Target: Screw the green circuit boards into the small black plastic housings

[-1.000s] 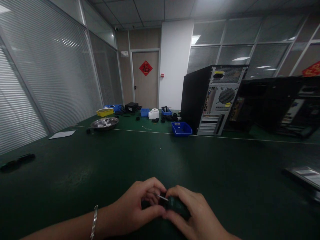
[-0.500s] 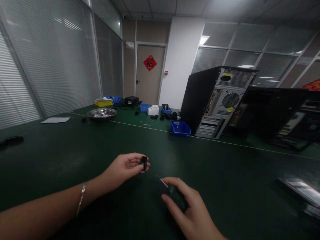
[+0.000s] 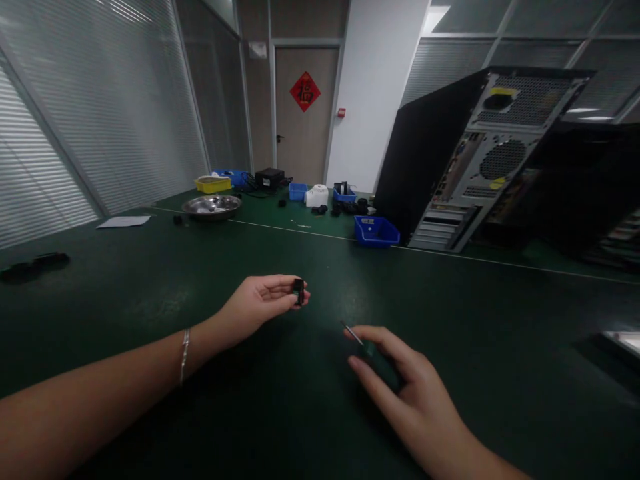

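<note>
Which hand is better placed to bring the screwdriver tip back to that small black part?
Right, probably. The right hand already grips the screwdriver, its tip pointing toward the small black part. The left hand pinches that part at its fingertips above the green table, so it is occupied.

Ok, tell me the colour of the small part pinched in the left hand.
Black; the small part shows best in the head view.

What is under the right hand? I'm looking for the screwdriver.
The right hand covers a screwdriver: its thin metal shaft pokes out past the fingers, part of the dark green handle shows; the rest is hidden.
</note>
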Demonstrator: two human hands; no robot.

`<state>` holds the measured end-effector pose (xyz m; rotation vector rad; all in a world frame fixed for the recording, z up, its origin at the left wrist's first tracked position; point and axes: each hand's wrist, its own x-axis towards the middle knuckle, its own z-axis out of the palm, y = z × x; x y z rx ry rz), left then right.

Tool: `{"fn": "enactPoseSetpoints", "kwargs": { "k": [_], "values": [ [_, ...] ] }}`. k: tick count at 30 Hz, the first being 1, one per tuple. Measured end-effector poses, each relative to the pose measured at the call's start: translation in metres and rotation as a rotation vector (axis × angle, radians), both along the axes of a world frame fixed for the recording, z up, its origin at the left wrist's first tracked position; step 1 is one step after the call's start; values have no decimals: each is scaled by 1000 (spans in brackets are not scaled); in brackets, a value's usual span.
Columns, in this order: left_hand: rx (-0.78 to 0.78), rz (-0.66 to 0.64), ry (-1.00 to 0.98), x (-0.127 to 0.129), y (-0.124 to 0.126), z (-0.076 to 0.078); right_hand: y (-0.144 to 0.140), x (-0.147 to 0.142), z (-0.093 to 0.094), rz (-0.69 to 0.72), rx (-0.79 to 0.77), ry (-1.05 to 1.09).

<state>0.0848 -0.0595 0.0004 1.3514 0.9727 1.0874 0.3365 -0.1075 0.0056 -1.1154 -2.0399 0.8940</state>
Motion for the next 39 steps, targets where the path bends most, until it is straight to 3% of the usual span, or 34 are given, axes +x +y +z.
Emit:
{"fn": "enactPoseSetpoints", "kwargs": {
  "k": [6,24,33,39],
  "values": [
    [22,-78,19,-2,-2,2,-6,2,3,-5,38,-15],
    [8,-11,153,0,-5,8,-4,0,6,3,99,-23],
    [-52,-146,91,2,-3,-3,1,4,0,9,148,-28],
    [-29,-193,125,5,-7,0,4,2,2,34,94,-58]
  ]
}}
